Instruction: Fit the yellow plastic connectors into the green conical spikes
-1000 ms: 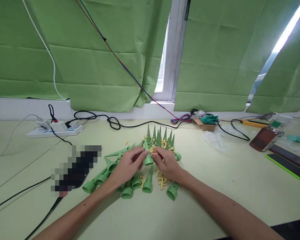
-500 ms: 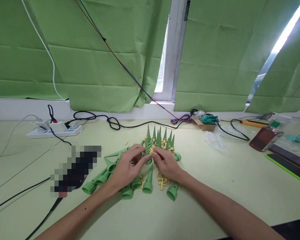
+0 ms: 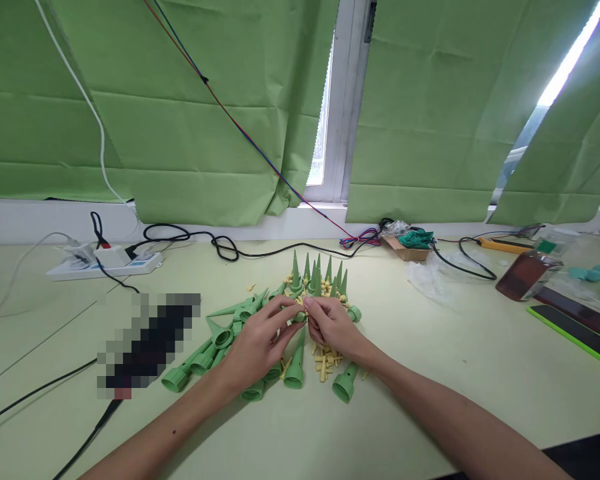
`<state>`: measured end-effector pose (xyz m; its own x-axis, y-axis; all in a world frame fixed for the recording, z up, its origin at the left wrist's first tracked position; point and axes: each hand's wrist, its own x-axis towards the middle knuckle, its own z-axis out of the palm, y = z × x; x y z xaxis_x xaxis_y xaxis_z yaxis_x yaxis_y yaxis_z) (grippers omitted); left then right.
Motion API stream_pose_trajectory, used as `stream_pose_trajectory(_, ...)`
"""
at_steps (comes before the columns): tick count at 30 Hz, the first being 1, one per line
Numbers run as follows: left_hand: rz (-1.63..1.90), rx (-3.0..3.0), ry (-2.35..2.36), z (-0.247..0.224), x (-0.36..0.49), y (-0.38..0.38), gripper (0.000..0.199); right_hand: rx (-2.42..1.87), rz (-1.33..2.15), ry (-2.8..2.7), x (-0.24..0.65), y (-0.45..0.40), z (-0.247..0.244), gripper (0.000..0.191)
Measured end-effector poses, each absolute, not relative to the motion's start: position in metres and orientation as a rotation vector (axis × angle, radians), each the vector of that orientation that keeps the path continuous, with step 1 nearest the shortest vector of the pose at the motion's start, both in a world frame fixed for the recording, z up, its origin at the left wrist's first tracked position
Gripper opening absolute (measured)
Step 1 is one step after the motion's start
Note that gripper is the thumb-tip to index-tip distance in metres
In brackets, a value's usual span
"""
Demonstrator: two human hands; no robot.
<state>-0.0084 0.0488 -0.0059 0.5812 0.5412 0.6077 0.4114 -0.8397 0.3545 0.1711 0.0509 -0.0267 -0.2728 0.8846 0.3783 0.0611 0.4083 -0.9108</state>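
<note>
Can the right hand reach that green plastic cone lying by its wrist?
Probably yes. The right hand is near, and nothing covers the wide end of the hollow green plastic cone, though that hand looks busy beside the left hand.

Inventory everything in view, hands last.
Hollow cone spikes: many, green, centre
Small fittings: many, yellow, among spikes
Power strip: one, white, rear left
Pixelated object: one, dark, left
Cables: several, multicoloured, rear and left
Curtains: several, green, over window
Cardboard box: one, brown, rear
Crumpled plastic: uncountable, clear, rear
Bottle: one, dark red, right
Elongated object: one, orange, rear right
Phone-like slabs: two, dark, right
Tabletop: one, pale, underneath
Left hand: one, bare, centre
Right hand: one, bare, centre
</note>
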Motion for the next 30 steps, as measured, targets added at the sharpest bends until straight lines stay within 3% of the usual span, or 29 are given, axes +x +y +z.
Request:
stream_pose_trajectory(9, 1.198, 2.558, 0.929, -0.006, -0.006, 0.047, 0.021, -0.812, 1.070, -1.495, 0.171, 0.053, -0.024, 0.047)
stream_pose_trajectory(13, 1.278, 2.453, 1.053, -0.001, -0.005, 0.047, 0.010, -0.808, 1.055, -1.428, 0.171, 0.052, -0.021, 0.046)
stream_pose_trajectory(19, 1.004, 2.378, 1.182, 0.003, -0.008, 0.051, 0.041, -0.777, 1.082, -1.403, 0.171, 0.053, -0.023, 0.042)
stream_pose_trajectory(30, 0.859, 2.242, 1.143, 0.004, -0.005, 0.052, 0.039, -0.744, 1.036, -1.567, 0.173, 0.050, -0.024, 0.044)
